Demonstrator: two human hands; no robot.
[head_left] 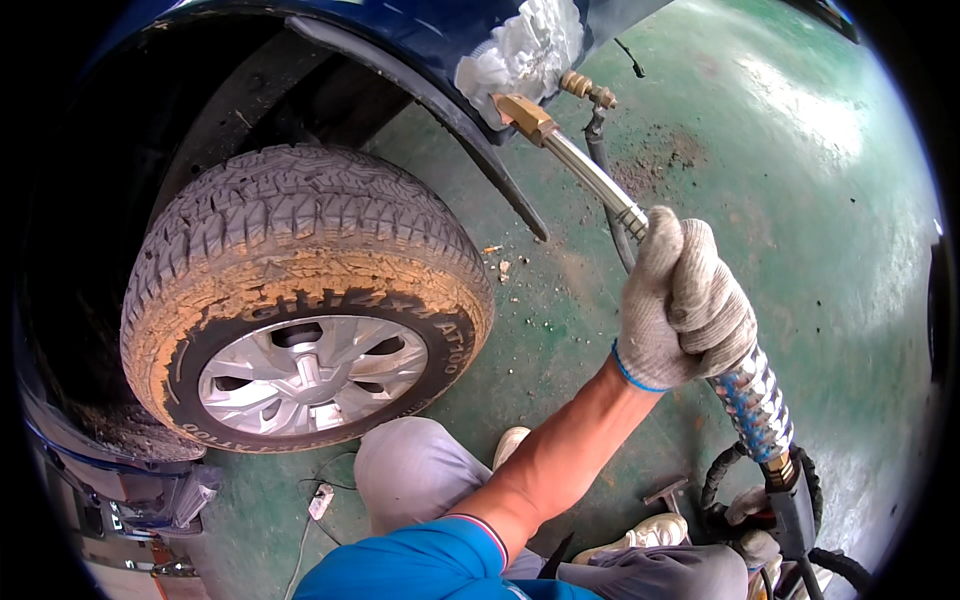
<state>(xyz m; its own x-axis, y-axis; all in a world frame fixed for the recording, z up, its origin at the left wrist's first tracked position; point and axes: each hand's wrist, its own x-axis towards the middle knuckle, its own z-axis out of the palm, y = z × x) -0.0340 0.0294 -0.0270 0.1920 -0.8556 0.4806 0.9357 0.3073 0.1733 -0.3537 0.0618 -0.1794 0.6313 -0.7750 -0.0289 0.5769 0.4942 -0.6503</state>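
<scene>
My left hand (690,300), in a pale knit glove with blue trim, is closed round the shaft of a long metal dent puller (590,175). Its brass head and copper tip meet a bare, silvery patch (530,55) on the dark blue body panel. Below my fist, a shiny patterned metal sleeve (755,400) leads to a brass collar and dark rear grip (797,510). Low at the right, my gloved right hand (757,547) is beside that rear grip. Its fingers are partly hidden, so its hold is unclear.
A muddy tyre (310,215) with a silver wheel (315,375) stands left, under the wheel arch. Brass fitting (590,88) and dark cable (600,150) hang by the patch. Debris (665,160) and a T-shaped tool (665,492) lie on the green floor.
</scene>
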